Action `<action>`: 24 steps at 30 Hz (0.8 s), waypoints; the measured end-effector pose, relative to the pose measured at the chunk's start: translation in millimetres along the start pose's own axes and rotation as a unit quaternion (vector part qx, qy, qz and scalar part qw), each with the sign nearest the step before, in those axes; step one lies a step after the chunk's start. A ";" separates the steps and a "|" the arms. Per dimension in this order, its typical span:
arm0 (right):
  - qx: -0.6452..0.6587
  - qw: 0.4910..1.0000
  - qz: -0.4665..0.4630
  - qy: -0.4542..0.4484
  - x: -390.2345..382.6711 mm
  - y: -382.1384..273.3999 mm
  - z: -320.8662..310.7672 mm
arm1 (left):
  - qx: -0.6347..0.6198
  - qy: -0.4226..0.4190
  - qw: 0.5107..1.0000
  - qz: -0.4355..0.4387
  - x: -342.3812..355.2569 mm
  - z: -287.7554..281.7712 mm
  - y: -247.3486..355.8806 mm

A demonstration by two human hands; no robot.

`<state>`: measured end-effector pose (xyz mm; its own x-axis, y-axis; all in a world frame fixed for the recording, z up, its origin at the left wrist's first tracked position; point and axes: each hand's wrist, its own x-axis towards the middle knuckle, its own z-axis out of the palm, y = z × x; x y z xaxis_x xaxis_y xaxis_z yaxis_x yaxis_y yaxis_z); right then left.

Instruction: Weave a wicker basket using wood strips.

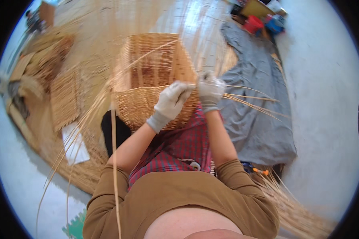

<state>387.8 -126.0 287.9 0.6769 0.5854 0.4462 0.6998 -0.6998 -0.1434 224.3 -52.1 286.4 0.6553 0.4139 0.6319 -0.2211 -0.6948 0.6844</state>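
A woven wicker basket (147, 103), square and hollow, sits tilted on my lap with its opening facing up and away. My left hand (170, 104), in a white knit glove with a grey cuff, is closed on the near rim close to the right corner. Just right of it, my right hand (211, 91) is gloved too and closed at that corner, gripping wicker strands. Their loose ends (251, 101) stick out to the right beyond the hand. More long strands (95, 101) trail from the basket's left corner, one running down over my left arm. The fingertips of both hands are hidden.
A grey cloth (255, 99) lies to the right, with a red container (254, 24) and other items beyond it. Wicker bundles (54, 59) and a woven panel (66, 97) lie left, near a white sheet (75, 144). More loose wicker (291, 203) lies lower right. A person (34, 22) is far left.
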 end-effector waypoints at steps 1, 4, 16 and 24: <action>-0.009 0.998 -0.024 0.051 -3.9 13.4 7.9 | -0.120 0.042 0.979 -0.161 -37.5 -4.8 -11.8; 0.043 0.977 -0.097 0.185 -7.0 25.2 8.9 | -0.224 0.310 0.860 -0.339 -106.4 -50.9 -49.0; 0.380 0.798 -0.434 -0.171 -128.8 -191.5 -53.1 | -0.500 0.324 0.755 -0.273 -140.4 -139.3 -45.9; 0.641 0.698 0.154 -0.281 -78.1 -88.2 -13.3 | -0.174 0.224 0.950 -0.133 -87.9 -140.9 -76.0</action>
<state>270.1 -115.4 277.4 0.5716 0.8077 -0.1444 -0.1117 -0.0978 -0.9889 81.8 47.2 230.1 0.3658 0.8100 0.4584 -0.3668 -0.3272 0.8708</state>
